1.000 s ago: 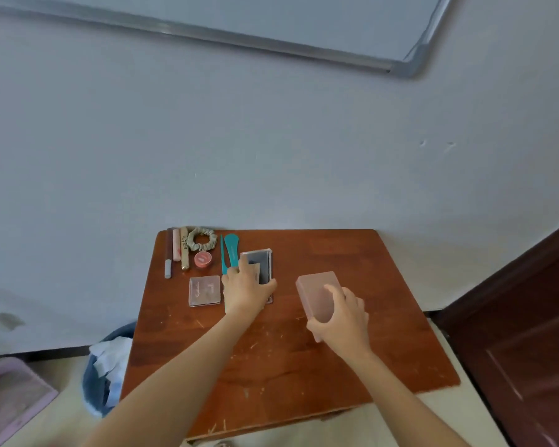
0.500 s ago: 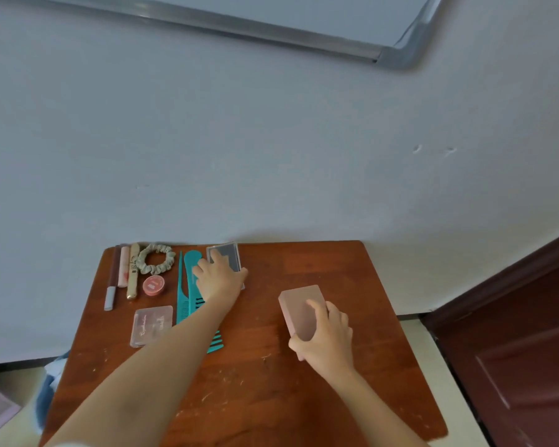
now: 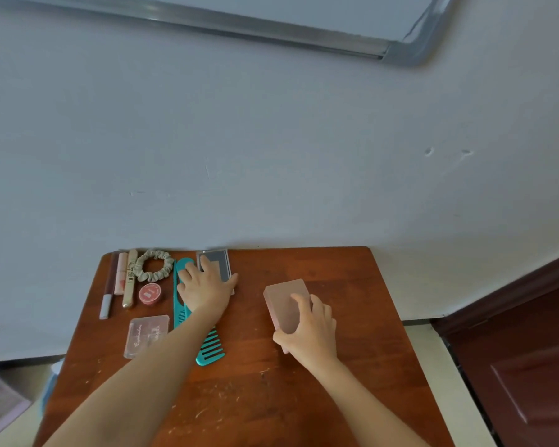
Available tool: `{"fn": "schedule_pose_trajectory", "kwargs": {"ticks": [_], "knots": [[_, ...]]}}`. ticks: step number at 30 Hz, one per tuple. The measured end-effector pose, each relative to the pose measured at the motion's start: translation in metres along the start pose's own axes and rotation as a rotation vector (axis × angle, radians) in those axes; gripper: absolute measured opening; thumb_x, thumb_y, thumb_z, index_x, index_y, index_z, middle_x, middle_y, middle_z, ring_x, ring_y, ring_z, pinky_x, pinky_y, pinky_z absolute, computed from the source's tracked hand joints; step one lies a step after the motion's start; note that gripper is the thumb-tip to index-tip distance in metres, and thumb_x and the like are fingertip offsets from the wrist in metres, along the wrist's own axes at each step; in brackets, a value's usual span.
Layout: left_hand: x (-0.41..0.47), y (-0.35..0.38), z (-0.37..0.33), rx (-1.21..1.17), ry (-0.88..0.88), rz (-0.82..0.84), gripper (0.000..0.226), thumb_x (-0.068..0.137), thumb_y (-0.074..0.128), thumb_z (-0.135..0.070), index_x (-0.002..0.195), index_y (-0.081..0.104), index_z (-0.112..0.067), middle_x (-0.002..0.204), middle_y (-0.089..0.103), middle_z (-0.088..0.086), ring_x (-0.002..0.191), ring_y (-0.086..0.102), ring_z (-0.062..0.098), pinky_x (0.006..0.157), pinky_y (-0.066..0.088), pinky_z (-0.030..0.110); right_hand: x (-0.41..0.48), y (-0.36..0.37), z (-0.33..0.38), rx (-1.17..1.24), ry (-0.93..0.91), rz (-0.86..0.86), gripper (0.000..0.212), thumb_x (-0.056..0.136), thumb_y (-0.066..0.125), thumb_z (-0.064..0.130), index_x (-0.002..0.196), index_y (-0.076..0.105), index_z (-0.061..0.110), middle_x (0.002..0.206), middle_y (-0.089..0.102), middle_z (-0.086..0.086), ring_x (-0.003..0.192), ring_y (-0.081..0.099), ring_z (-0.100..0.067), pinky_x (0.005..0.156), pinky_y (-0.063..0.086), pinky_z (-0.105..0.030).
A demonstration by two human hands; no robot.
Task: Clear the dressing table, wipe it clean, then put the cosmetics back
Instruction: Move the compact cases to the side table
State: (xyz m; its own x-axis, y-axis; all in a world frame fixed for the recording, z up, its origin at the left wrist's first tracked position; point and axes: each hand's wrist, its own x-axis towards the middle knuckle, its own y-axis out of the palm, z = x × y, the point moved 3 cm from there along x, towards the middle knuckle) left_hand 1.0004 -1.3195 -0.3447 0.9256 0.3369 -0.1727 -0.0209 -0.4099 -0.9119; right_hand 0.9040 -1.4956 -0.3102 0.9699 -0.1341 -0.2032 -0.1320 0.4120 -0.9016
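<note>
Left hand [image 3: 207, 287] lay flat on small grey-framed mirror [image 3: 221, 262] at back edge of wooden worktop [image 3: 304, 398]. Grip released, fingers straight, apparently to square mirror into row beside teal plastic comb [image 3: 208, 350].

Right hand [image 3: 310, 332] grip clasped frosted pink rectangular box [image 3: 284, 300] mid-worktop, likely next to place.

Cosmetics ranged rear-left: slim tubes [image 3: 120, 275], fabric scrunchie [image 3: 151, 278], round red pot [image 3: 149, 293], clear palette [image 3: 146, 335].

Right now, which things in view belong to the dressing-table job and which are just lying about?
Job: dressing table, mirror under left hand, pink box in right hand, teal comb, scrunchie, red pot, clear compact, tubes.
Lying about: whiteboard, door.
</note>
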Motion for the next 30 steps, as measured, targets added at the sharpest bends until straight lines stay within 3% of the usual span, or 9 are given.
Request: {"fn": "schedule_pose_trajectory", "kwargs": {"ticks": [7, 11, 16, 21, 30], "knots": [[-0.043, -0.022, 0.052, -0.032, 0.076, -0.045, 0.062, 0.091, 0.044, -0.046, 0.142, 0.024, -0.018, 0.152, 0.017, 0.01, 0.14, 0.01, 0.03, 0.111, 0.018, 0.048, 0.014, 0.014, 0.033, 0.021, -0.049, 0.031, 0.07, 0.078, 0.062, 0.042, 0.137, 0.028, 0.029, 0.143, 0.029, -0.001, 0.128, 0.027, -0.021, 0.106, 0.027, -0.035], [-0.063, -0.039, 0.115, -0.06, -0.041, -0.106, 0.056, 0.092, 0.043, -0.04, 0.141, 0.028, -0.019, 0.153, 0.017, 0.007, 0.142, 0.004, 0.027, 0.113, 0.013, 0.048, 0.029, 0.024, 0.056, 0.025, -0.074, 0.026, 0.07, 0.076, 0.064, 0.04, 0.136, 0.029, 0.028, 0.142, 0.03, -0.003, 0.128, 0.028, -0.022, 0.106, 0.029, -0.038], [-0.082, -0.048, 0.175, -0.009, -0.13, -0.038, 0.06, 0.092, 0.035, -0.051, 0.144, 0.024, -0.022, 0.154, 0.015, 0.003, 0.143, 0.004, 0.025, 0.115, 0.012, 0.045, 0.048, 0.035, 0.076, 0.026, -0.071, -0.06, 0.07, 0.076, 0.064, 0.041, 0.136, 0.033, 0.023, 0.139, 0.035, -0.007, 0.126, 0.031, -0.026, 0.103, 0.032, -0.042], [-0.094, -0.042, 0.185, 0.106, -0.065, 0.066, 0.063, 0.091, 0.027, -0.058, 0.146, 0.014, -0.029, 0.156, 0.006, -0.003, 0.144, 0.001, 0.021, 0.116, 0.003, 0.04, 0.059, 0.041, 0.089, 0.037, -0.052, -0.116, 0.068, 0.077, 0.066, 0.039, 0.134, 0.036, 0.019, 0.136, 0.038, -0.012, 0.124, 0.034, -0.031, 0.1, 0.035, -0.045], [-0.092, -0.041, 0.185, 0.164, -0.056, 0.073, 0.063, 0.091, 0.024, -0.059, 0.146, 0.013, -0.029, 0.156, 0.006, -0.002, 0.144, 0.001, 0.022, 0.116, 0.0, 0.041, 0.074, 0.045, 0.09, 0.06, 0.034, -0.151, 0.064, 0.08, 0.064, 0.04, 0.134, 0.038, 0.016, 0.135, 0.039, -0.017, 0.124, 0.035, -0.034, 0.101, 0.033, -0.048]]}}
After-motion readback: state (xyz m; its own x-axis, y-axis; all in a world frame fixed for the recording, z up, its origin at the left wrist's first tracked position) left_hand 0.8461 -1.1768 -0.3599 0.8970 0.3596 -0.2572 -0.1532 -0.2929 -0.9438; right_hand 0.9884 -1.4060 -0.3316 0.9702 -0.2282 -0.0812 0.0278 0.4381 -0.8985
